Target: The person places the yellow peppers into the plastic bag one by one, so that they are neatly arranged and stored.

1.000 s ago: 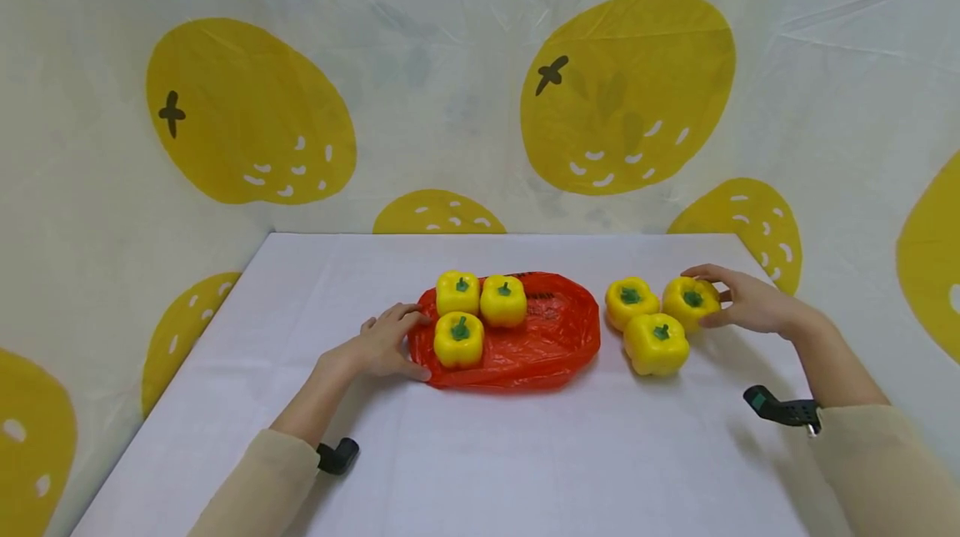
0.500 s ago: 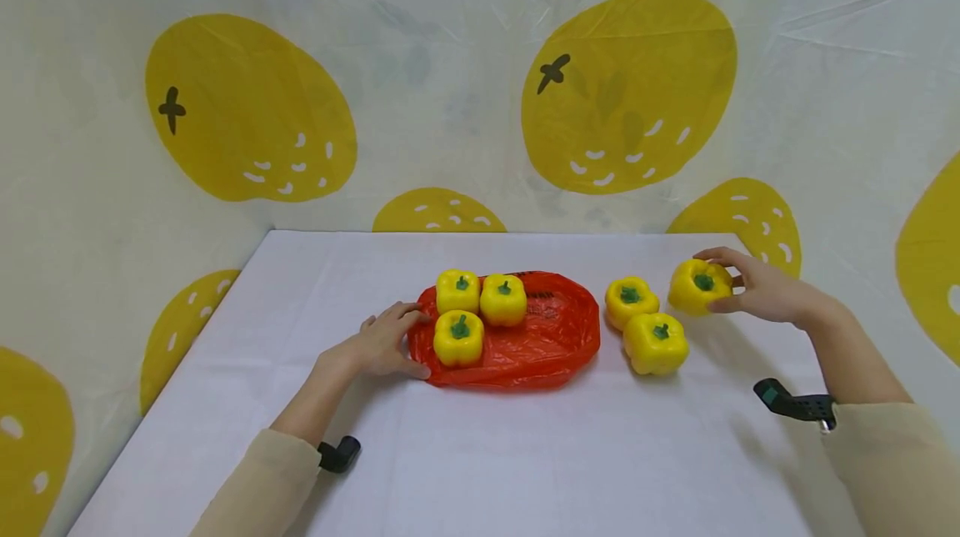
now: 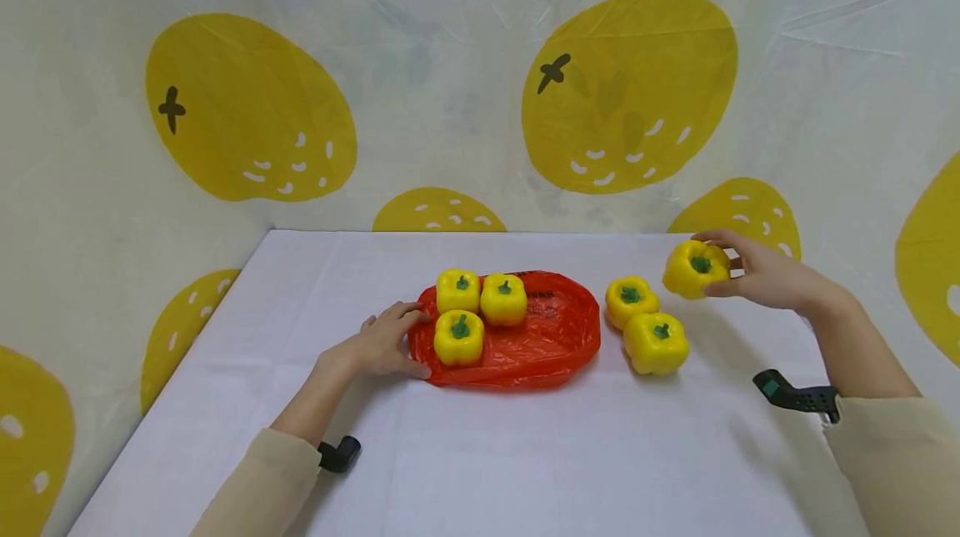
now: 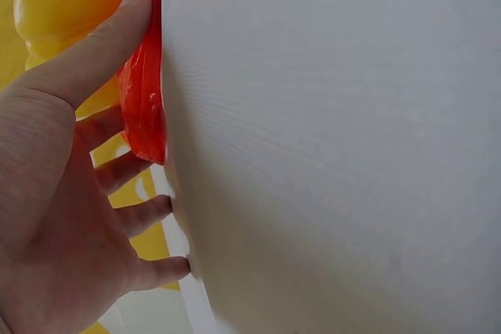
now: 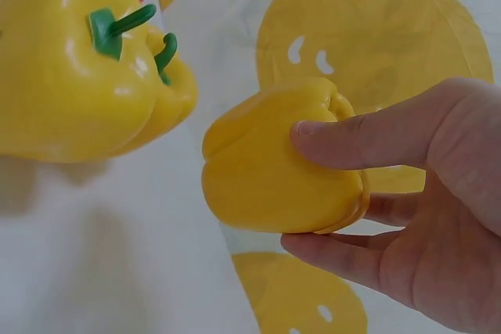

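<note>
A yellow bell pepper (image 3: pixel 684 272) is being gripped by the right hand (image 3: pixel 768 277), its near side being pressed by the thumb and its far side being met by the fingers, and it is being held above the table (image 3: pixel 525 454). Just beyond the grip, the table's far edge is being partly covered by the fingers; to the right, the side edge is being partly hidden by the hand and wrist. To the left of the grip and nearer, a back pepper (image 3: pixel 622 313) and a front pepper (image 3: pixel 654 351) are being stood close together, a gap being left below the held one. Farther left, a red bag (image 3: pixel 555 345) is being spread out, three peppers being borne on its left half. Its left rim is being touched by the left hand (image 3: pixel 385 345), the fingers being spread and the thumb tip being rested on the plastic. Room is being given by the white cloth on the near side of both hands. Glossy, blocky lobes and green stems are being shown by the peppers, thin crinkles and dark print by the bag. Behind the grip, a pale curtain (image 3: pixel 450 62) is being patterned with large yellow rounds.
</note>
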Demonstrator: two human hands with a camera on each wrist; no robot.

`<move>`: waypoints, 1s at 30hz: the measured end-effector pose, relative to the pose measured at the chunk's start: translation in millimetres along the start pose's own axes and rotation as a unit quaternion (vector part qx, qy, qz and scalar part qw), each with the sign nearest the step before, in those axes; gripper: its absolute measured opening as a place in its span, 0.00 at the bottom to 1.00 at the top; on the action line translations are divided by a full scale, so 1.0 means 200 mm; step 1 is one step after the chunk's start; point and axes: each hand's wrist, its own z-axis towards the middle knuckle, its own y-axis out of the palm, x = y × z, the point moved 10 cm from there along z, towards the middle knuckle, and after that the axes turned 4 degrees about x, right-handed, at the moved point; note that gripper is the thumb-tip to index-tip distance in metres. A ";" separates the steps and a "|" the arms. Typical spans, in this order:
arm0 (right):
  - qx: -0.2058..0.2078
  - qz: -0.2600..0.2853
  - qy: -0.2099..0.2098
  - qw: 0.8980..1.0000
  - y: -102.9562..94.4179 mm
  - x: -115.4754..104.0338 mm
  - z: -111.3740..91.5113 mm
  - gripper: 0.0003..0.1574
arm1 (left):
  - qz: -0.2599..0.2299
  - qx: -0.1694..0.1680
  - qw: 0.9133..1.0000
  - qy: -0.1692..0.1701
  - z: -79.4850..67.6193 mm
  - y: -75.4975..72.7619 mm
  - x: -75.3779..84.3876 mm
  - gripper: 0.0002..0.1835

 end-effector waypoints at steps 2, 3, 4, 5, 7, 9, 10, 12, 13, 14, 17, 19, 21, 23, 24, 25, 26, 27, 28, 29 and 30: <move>0.004 -0.002 -0.005 1.000 0.00 -0.03 0.00 0.47 | -0.003 0.002 1.000 0.005 0.00 0.00 0.01 0.46; 0.004 -0.002 -0.006 1.000 0.00 -0.05 0.01 0.46 | -0.003 0.002 1.000 0.006 0.00 -0.01 0.01 0.46; 0.005 -0.002 -0.008 1.000 0.00 -0.06 0.01 0.46 | -0.003 0.001 1.000 0.006 0.00 -0.01 0.01 0.46; 0.005 -0.001 -0.011 1.000 0.00 -0.08 0.01 0.46 | -0.004 0.001 1.000 0.006 0.00 -0.01 0.01 0.46; 0.005 0.001 -0.016 1.000 0.00 -0.11 0.01 0.45 | -0.005 0.001 1.000 0.005 0.00 -0.01 0.01 0.46; 0.007 0.002 -0.024 1.000 0.00 -0.15 0.01 0.44 | -0.005 0.000 1.000 0.004 0.00 -0.01 0.01 0.46; 0.010 0.000 -0.030 0.999 0.00 -0.17 0.01 0.43 | -0.005 -0.001 1.000 0.002 0.00 0.00 0.01 0.46; 0.014 -0.003 -0.044 0.999 0.00 -0.22 0.01 0.42 | -0.004 -0.002 1.000 -0.001 0.00 0.00 0.00 0.46; 0.015 -0.005 -0.050 0.999 0.00 -0.24 0.01 0.42 | -0.004 -0.003 1.000 -0.003 0.00 0.00 0.00 0.46; 0.015 -0.005 -0.056 0.998 0.00 -0.26 0.01 0.42 | -0.003 -0.004 1.000 -0.005 0.00 0.00 0.00 0.47; 0.009 -0.002 -0.063 0.998 0.02 -0.31 0.01 0.43 | -0.002 -0.006 1.000 -0.008 0.00 0.00 0.00 0.47; 0.006 0.000 -0.064 0.998 0.03 -0.35 0.01 0.44 | -0.002 -0.006 1.000 -0.009 0.00 0.00 -0.01 0.47; 0.005 0.002 -0.067 0.998 0.04 -0.38 0.01 0.45 | -0.001 -0.006 1.000 -0.010 0.00 0.00 -0.01 0.47; 0.007 0.002 -0.070 0.997 0.05 -0.41 0.02 0.45 | -0.001 -0.006 1.000 -0.013 0.00 0.00 -0.01 0.48; 0.007 0.001 -0.070 0.998 0.05 -0.42 0.02 0.44 | -0.001 -0.005 1.000 -0.014 0.00 0.00 -0.01 0.48; 0.007 -0.001 -0.069 0.998 0.06 -0.43 0.02 0.44 | -0.002 -0.005 1.000 -0.014 0.00 0.00 -0.01 0.48; 0.006 -0.001 -0.067 0.998 0.07 -0.44 0.02 0.44 | -0.003 -0.006 1.000 -0.014 0.00 0.00 -0.01 0.48; 0.005 -0.001 -0.065 0.998 0.09 -0.45 0.03 0.44 | -0.005 -0.006 1.000 -0.013 0.00 0.00 -0.01 0.48; 0.004 0.000 -0.062 0.998 0.10 -0.46 0.03 0.43 | -0.006 -0.006 1.000 -0.012 0.00 0.00 0.00 0.48; 0.001 0.001 -0.058 0.998 0.11 -0.47 0.03 0.44 | -0.007 -0.006 1.000 -0.010 0.00 0.00 0.00 0.48; -0.001 0.001 -0.055 0.998 0.13 -0.47 0.04 0.44 | -0.007 -0.007 1.000 -0.008 0.00 0.00 0.00 0.48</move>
